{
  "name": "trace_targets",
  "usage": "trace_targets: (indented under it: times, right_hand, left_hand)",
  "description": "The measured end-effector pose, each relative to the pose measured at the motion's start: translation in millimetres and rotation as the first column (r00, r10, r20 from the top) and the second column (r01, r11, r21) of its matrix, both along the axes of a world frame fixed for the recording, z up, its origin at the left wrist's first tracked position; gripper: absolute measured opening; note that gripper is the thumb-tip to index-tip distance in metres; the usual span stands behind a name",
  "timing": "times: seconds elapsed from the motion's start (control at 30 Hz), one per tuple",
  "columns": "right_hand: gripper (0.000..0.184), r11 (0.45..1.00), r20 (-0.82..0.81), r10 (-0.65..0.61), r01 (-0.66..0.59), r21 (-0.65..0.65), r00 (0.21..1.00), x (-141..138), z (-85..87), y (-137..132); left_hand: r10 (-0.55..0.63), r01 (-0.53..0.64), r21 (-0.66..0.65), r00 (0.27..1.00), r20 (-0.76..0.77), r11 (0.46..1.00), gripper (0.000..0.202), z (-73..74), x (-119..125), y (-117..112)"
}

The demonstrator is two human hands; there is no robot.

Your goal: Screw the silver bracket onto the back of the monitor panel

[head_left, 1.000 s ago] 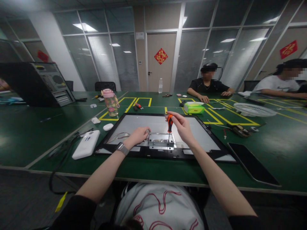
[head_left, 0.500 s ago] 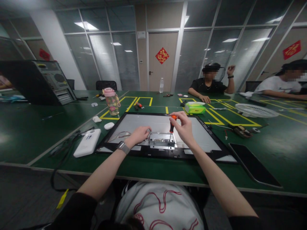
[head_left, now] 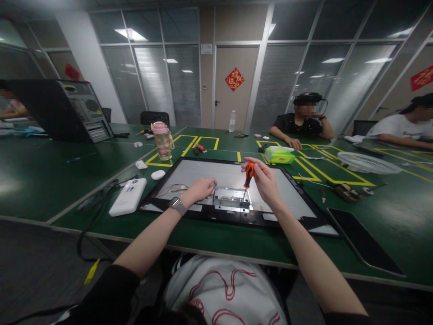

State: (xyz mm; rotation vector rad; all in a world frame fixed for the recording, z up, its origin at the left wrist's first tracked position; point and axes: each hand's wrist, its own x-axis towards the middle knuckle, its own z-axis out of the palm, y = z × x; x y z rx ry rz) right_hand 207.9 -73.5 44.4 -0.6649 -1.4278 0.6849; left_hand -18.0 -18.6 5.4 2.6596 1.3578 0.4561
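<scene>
A black-framed monitor panel (head_left: 189, 174) lies face down on the green table (head_left: 219, 234), with a small metal bracket (head_left: 232, 198) near its front edge. My right hand (head_left: 265, 183) is closed round an orange-handled screwdriver (head_left: 249, 170), held upright with its tip on the bracket's right end. My left hand (head_left: 200, 188), with a watch on the wrist, rests with curled fingers against the bracket's left end.
A white power bank (head_left: 128, 197) with a cable lies left of the panel, a dark slab (head_left: 363, 239) to its right. A pink-lidded bottle (head_left: 163, 141), a green tissue pack (head_left: 279, 155), a computer case (head_left: 72, 110) and a white fan grille (head_left: 368, 162) stand further back. Two people sit at the far right.
My right hand has shifted its grip on the screwdriver handle, which stays upright on the bracket. The person across raised a hand and lowered it. The camera has turned slightly left.
</scene>
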Motion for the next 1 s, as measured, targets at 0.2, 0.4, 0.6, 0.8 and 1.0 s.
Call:
trace_targets:
  times: [0.2, 0.4, 0.6, 0.8, 1.0]
  right_hand:
    - [0.016, 0.944, 0.147, -0.305, 0.278, 0.178, 0.941, -1.6, 1.0, -3.0]
    - [0.018, 0.929, 0.170, -0.342, 0.306, 0.206, 0.924, -3.1, 3.8, -7.8]
    - [0.014, 0.951, 0.119, -0.292, 0.275, 0.144, 0.949, -4.4, 3.0, -6.3]
    - [0.016, 0.987, 0.055, -0.160, 0.161, -0.002, 0.986, 0.6, 1.1, -1.6]
    - [0.031, 0.990, -0.045, 0.093, -0.097, -0.105, 0.995, -2.2, 4.9, -3.2]
  left_hand:
    - [-0.001, 0.001, 0.007, 1.000, 0.004, 1.000, 0.031, -0.9, -0.2, 0.4]
    - [0.008, -0.008, 0.004, 1.000, 0.000, 1.000, 0.031, -1.3, -0.2, 0.3]
    - [0.001, -0.001, 0.011, 1.000, -0.003, 1.000, 0.031, -3.1, -0.7, 1.9]
    - [0.010, -0.010, 0.003, 1.000, 0.003, 1.000, 0.031, -2.4, -0.5, 0.9]
    - [0.005, -0.005, -0.004, 1.000, 0.005, 1.000, 0.031, -2.0, -0.7, 1.0]
